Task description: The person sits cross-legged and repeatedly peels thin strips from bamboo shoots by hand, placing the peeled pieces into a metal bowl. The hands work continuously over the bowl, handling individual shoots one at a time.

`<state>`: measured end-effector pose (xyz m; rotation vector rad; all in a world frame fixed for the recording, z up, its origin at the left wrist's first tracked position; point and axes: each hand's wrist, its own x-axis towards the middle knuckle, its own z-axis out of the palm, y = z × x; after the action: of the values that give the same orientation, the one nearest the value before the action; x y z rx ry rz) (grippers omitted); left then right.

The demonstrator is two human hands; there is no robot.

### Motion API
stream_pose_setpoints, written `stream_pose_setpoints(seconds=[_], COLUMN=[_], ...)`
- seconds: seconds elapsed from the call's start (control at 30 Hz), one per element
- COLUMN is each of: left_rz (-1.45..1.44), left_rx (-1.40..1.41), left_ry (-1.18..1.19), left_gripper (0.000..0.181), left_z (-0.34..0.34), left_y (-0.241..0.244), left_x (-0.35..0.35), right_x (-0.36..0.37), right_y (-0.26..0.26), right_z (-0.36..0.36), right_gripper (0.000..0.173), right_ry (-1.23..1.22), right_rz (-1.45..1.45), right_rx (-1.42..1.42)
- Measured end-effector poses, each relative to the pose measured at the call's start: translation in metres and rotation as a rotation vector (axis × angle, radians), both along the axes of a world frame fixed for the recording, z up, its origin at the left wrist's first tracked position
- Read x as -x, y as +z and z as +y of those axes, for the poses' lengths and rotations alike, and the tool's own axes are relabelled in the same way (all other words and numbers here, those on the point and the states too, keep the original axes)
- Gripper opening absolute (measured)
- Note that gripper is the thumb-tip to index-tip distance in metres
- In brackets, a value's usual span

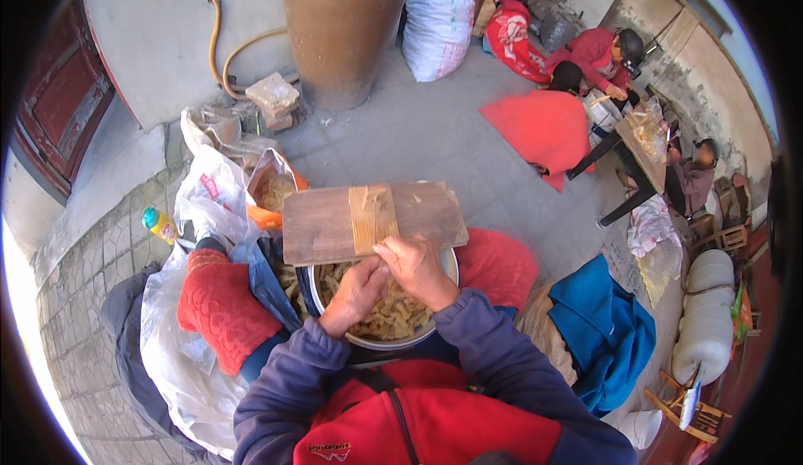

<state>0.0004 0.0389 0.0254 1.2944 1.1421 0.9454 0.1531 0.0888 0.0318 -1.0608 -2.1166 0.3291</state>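
Observation:
Both of my hands meet over a round white-rimmed basin (453, 270) on my lap, which holds many tan, dried-looking pieces (395, 314). My left hand (357, 295) has its fingers pinched together, touching my right hand (421, 270). The right one is bent at the near edge of a dark wooden board (320, 220), close to a lighter wood strip (371, 214) across its middle. The board lies over the basin's far rim. Whatever is between my fingers is too small or hidden to tell.
An orange-edged bag (270, 192) of pale bits and a white plastic bag (213, 189) stand at left, near a yellow bottle (162, 225). A large clay vat (342, 38) stands ahead. At right are a blue cloth (596, 333), a table (646, 151) and other people working.

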Motion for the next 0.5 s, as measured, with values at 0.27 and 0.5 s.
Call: stream_pose_setpoints(seconds=[0.27,0.5], left_rz=[0.771,-0.359], left_rx=[-0.401,0.020], left_ry=[-0.040,-0.083], left_gripper=[0.033,0.033], left_z=[-0.006,-0.038], left_y=[0.016,0.036], left_x=[0.030,0.007], right_x=[-0.025,-0.014], right_y=[-0.015,0.060], right_z=[-0.058,-0.076], right_gripper=[0.018,0.022], right_ry=[0.450,0.411], right_rz=[-0.087,0.836], right_rx=[0.638,0.936])
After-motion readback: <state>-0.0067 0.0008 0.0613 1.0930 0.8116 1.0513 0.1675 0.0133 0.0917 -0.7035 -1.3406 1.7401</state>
